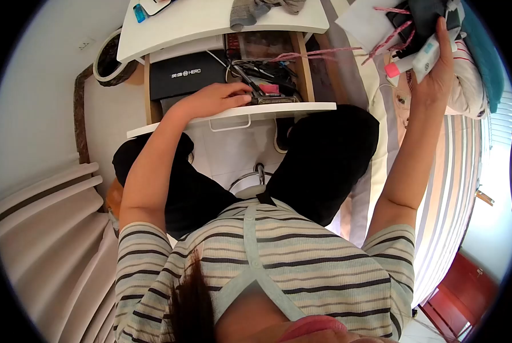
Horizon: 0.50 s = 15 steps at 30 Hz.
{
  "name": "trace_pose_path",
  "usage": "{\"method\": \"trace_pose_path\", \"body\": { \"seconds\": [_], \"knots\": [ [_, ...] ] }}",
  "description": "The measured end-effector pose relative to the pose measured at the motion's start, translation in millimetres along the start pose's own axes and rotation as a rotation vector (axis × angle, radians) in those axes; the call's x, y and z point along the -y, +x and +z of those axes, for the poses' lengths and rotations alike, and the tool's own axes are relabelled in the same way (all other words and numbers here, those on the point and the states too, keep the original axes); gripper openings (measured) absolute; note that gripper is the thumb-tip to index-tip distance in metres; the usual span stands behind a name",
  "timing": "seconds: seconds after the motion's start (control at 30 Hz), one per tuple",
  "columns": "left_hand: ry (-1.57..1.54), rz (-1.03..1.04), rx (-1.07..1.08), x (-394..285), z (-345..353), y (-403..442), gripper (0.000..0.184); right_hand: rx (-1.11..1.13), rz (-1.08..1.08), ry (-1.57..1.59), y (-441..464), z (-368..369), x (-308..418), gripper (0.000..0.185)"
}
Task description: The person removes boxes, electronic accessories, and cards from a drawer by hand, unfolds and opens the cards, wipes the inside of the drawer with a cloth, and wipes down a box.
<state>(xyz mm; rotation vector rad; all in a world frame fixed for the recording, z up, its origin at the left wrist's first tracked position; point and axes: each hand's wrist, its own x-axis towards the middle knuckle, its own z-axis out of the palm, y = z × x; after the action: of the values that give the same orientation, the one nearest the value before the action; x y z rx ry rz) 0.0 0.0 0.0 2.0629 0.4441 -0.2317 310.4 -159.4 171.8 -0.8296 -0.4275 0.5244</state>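
My left hand (213, 100) reaches over the front of an open drawer (302, 107), its fingers bent together at a slim dark item (257, 88). Whatever lies under the fingertips is partly hidden. Beside that hand is a black box (179, 74) marked HERO. Out to the right, my right hand (437, 80) is closed around a white tube (426, 60). A pink-capped white tube (402, 67) pokes out next to it. Above them is a black item (427, 23) with a pink cord (390, 41) that trails toward the drawer; whether the hand also grips it I cannot tell.
Cables (267, 70) and a pink item (270, 88) fill the drawer's right part. Grey socks (262, 10) lie on the white desk (210, 23). A bed with a striped cover (439, 154) stands at right, and a bin (110, 60) at left.
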Motion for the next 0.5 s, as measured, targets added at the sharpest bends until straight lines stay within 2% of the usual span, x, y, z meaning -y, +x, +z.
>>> {"method": "trace_pose_path", "body": {
  "seconds": [0.1, 0.17, 0.2, 0.27, 0.3, 0.37, 0.4, 0.5],
  "knots": [
    [-0.037, -0.001, -0.035, -2, 2, 0, 0.05, -0.068, -0.088, -0.041, -11, 4, 15, 0.022],
    [-0.01, 0.003, -0.078, -1, -5, 3, 0.042, -0.067, -0.139, -0.005, -21, 7, 21, 0.03],
    [-0.014, -0.011, -0.075, 3, -2, 0, 0.042, 0.069, -0.159, -0.019, -35, 7, 27, 0.026],
    [-0.099, 0.085, -0.244, 12, -1, 4, 0.035, 0.142, -0.2, -0.063, -37, 3, 42, 0.023],
    [-0.089, 0.082, -0.248, 15, -2, 5, 0.035, 0.067, -0.21, -0.089, -33, 0, 49, 0.024],
    [-0.037, 0.134, -0.477, 19, -4, 7, 0.032, -0.022, -0.174, -0.025, -36, -10, 63, 0.026],
    [0.029, 0.076, -0.492, 8, -9, 5, 0.034, -0.087, -0.208, -0.054, -43, -11, 68, 0.027],
    [0.212, 0.099, -0.561, 8, -19, 21, 0.036, -0.202, -0.331, -0.177, -59, -44, 90, 0.03]
  ]
}}
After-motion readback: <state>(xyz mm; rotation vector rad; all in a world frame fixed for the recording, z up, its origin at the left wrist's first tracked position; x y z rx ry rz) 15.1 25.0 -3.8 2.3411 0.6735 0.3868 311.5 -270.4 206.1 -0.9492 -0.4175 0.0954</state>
